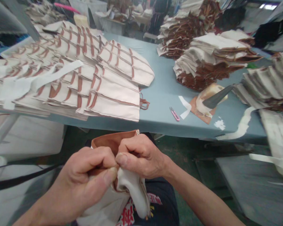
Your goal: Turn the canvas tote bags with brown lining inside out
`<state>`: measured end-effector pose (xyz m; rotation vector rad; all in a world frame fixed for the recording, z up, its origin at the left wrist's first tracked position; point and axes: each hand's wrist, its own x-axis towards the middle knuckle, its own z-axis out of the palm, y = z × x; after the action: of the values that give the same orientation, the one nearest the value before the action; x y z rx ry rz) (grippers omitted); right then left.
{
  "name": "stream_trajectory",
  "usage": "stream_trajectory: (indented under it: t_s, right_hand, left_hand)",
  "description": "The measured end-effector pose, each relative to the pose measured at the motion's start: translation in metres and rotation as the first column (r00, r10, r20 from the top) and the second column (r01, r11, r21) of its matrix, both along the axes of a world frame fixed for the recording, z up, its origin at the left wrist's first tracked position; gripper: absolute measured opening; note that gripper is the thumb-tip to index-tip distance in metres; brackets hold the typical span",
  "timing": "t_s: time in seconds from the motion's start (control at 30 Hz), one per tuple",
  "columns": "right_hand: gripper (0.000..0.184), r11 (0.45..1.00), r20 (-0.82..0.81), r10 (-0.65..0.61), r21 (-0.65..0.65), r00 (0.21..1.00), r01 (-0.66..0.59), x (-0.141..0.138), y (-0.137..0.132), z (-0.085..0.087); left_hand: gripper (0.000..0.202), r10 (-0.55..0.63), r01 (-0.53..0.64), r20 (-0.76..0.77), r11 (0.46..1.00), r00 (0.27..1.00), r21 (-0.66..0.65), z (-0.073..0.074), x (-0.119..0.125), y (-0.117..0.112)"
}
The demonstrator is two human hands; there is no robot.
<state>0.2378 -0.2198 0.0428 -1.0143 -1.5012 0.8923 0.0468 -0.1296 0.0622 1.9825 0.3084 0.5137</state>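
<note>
Over my lap hangs a cream fabric piece with brown trim (139, 197), perhaps a bag part; its exact kind does not show. My left hand (89, 182) pinches its edge between thumb and fingers. Right beside it, my right hand (141, 157) pinches the same piece, the two thumbs almost touching. A brown inner panel (106, 139) shows behind the fingers. Whatever lies between the fingertips is hidden.
Stacked cream pieces with brown strips (118, 94) cover the table's left. On the blue table (160, 97) lie pink thread snips (174, 113) beside a dark horn-shaped tool (218, 95) on a base. Folded fabric piles (202, 59) stand at right.
</note>
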Motion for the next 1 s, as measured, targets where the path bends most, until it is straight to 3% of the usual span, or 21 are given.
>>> stream_trajectory:
  t_s: [0.1,0.17,0.23,0.43,0.53,0.63,0.77,0.87,0.93,1.0]
  right_hand:
    - [0.053,1.0,-0.142,-0.003,0.021,0.99,0.006,-0.007,0.004,-0.019]
    - [0.056,0.998,-0.17,-0.026,0.046,0.985,0.034,-0.009,0.006,-0.029]
    - [0.058,0.997,-0.147,-0.047,0.059,0.988,0.057,-0.01,0.008,-0.033]
    - [0.062,0.992,0.018,-0.111,0.063,0.994,0.109,-0.005,0.015,-0.026]
    - [0.059,0.987,0.034,-0.135,0.092,0.99,0.131,-0.003,0.015,-0.02]
    - [0.059,0.982,0.048,-0.149,0.126,0.988,0.142,-0.002,0.01,-0.012]
    - [0.055,0.956,0.137,-0.213,0.232,0.967,0.178,-0.002,-0.002,-0.002]
    - [0.053,0.92,0.247,-0.313,0.319,0.917,0.228,-0.004,-0.012,0.005]
    - [0.047,0.881,0.308,-0.406,0.38,0.86,0.281,-0.003,-0.022,0.012]
    - [0.031,0.827,0.329,-0.53,0.406,0.782,0.39,0.003,-0.033,0.017]
  left_hand:
    - [0.036,-0.022,0.036,0.049,0.957,0.999,-0.289,-0.004,0.005,-0.005]
    - [0.042,-0.007,0.03,0.049,0.878,0.999,-0.477,-0.007,0.009,-0.008]
    - [0.055,0.015,0.014,0.046,0.819,0.999,-0.573,-0.009,0.011,-0.007]
    - [0.08,0.08,-0.072,-0.005,0.864,0.997,-0.497,-0.01,0.009,0.004]
    - [0.075,0.073,-0.083,-0.04,0.879,0.997,-0.47,-0.008,0.009,0.007]
    - [0.055,0.04,-0.07,-0.087,0.925,0.995,-0.373,-0.005,0.009,0.011]
    - [0.042,-0.025,0.019,-0.136,0.999,0.99,-0.045,0.006,0.005,0.017]
    - [0.038,-0.047,0.085,-0.16,0.968,0.986,0.237,0.017,-0.001,0.014]
    - [0.036,-0.005,0.053,-0.121,0.915,0.993,0.4,0.021,-0.003,0.007]
    - [0.034,0.023,-0.001,-0.041,0.885,0.999,0.466,0.022,-0.002,0.002]
